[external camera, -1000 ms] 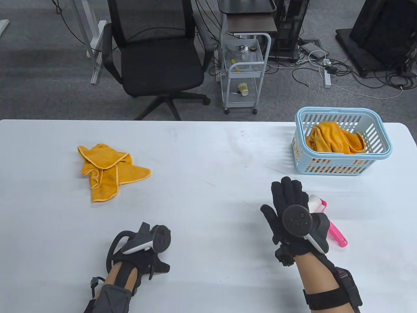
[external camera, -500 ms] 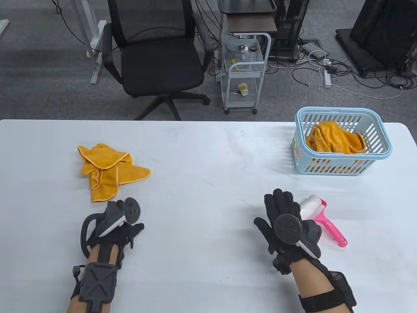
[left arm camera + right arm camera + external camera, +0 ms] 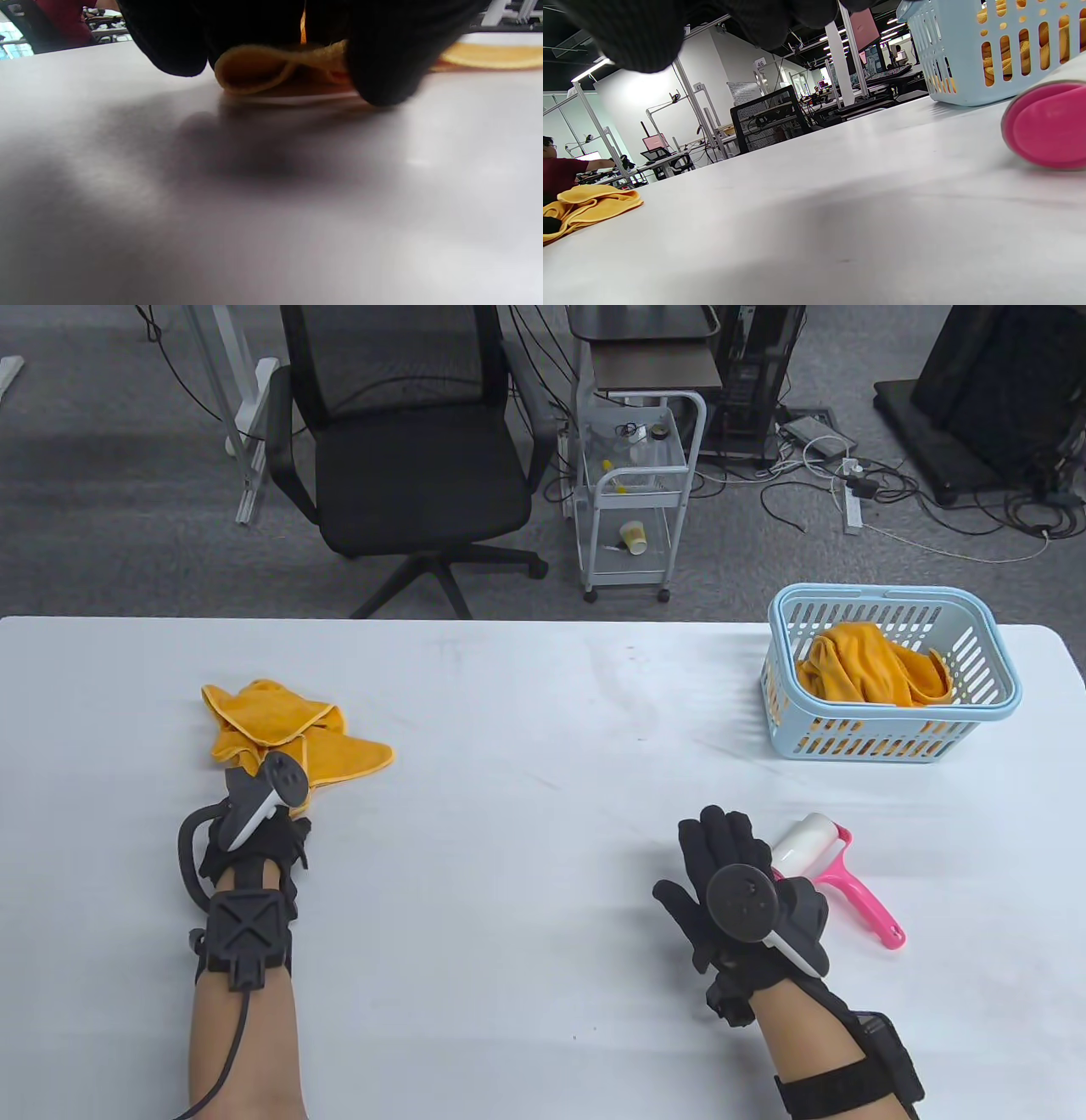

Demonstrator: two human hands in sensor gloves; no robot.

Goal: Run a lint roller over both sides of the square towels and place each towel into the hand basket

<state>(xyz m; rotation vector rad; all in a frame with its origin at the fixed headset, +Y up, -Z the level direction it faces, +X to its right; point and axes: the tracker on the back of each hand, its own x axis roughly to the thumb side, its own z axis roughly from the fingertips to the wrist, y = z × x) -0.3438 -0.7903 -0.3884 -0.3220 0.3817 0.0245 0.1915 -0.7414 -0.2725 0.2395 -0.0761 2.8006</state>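
A crumpled yellow towel (image 3: 280,729) lies on the white table's (image 3: 526,746) left side. My left hand (image 3: 271,824) is at its near corner; in the left wrist view the fingers (image 3: 382,63) curl over a folded edge of the towel (image 3: 258,67) and pinch it. A pink lint roller (image 3: 819,844) with a white roll lies on the table at the right. My right hand (image 3: 721,848) rests just left of it, fingers straight, holding nothing. The light blue hand basket (image 3: 984,645) stands at the back right with another yellow towel (image 3: 865,666) inside.
A black office chair (image 3: 407,458) and a small white trolley (image 3: 636,492) stand on the floor beyond the table's far edge. In the right wrist view the roller's pink end (image 3: 1048,127) is close on the right, with the basket (image 3: 958,63) behind it.
My left hand has moved forward and left from the near edge to the towel's near corner and closed on it. My right hand has drawn back slightly, away from the lint roller.
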